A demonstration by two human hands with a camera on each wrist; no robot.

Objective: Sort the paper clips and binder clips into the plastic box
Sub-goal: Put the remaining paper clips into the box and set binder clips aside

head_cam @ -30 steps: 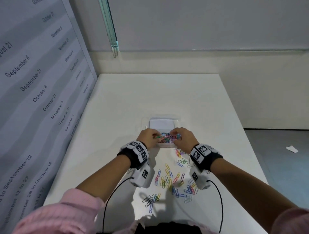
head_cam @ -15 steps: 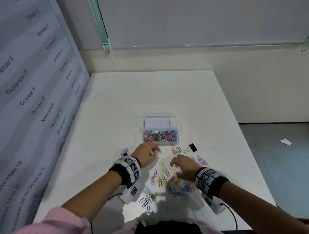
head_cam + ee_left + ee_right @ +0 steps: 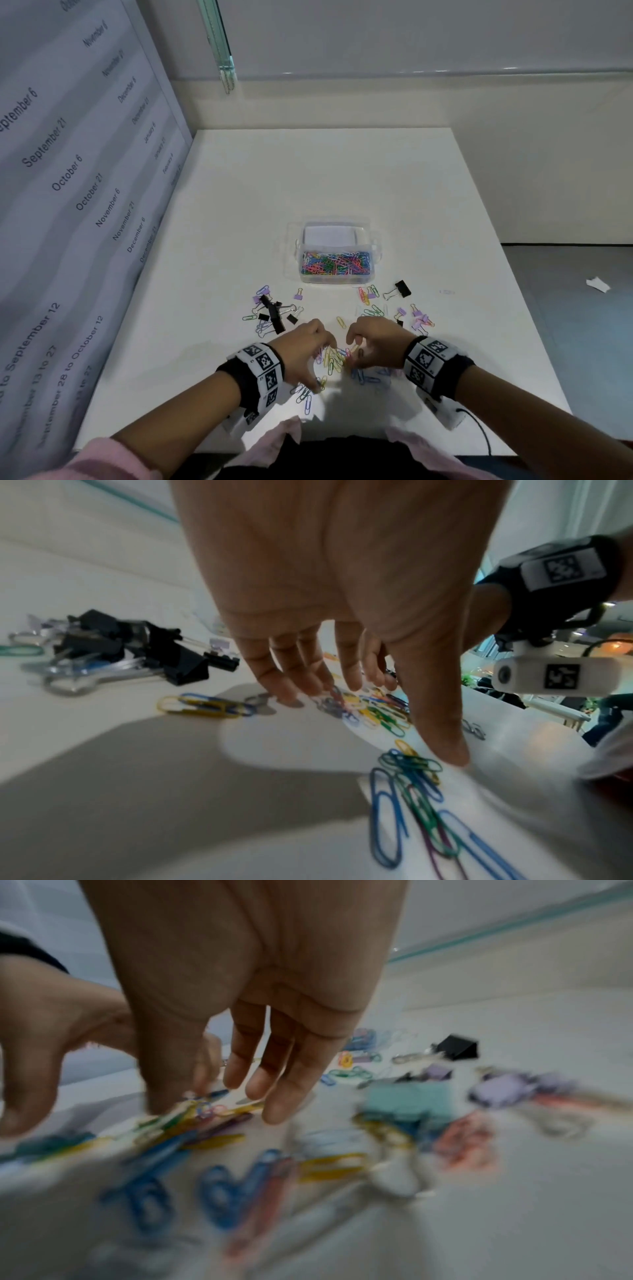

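Observation:
The clear plastic box (image 3: 374,247) stands mid-table; its near compartment is full of coloured paper clips (image 3: 335,263). Loose paper clips (image 3: 334,360) lie in a heap between my hands near the front edge. My left hand (image 3: 322,365) has spread fingers, with its fingertips (image 3: 291,693) and thumb resting on the clips (image 3: 380,715). My right hand (image 3: 356,346) faces it, its fingers (image 3: 277,1107) straight and down among blurred clips (image 3: 205,1112). Neither hand holds anything. Black binder clips (image 3: 274,317) lie to the left, and one (image 3: 401,288) to the right.
Small purple binder clips (image 3: 419,318) and a few paper clips (image 3: 368,294) lie right of the heap. More paper clips (image 3: 306,397) sit under my left wrist. A printed panel (image 3: 85,205) walls the table's left side. The table's right edge drops to the floor (image 3: 565,308).
Both hands have drawn back from over the box to the loose heap near the front edge. The box and its filled near compartment now show fully.

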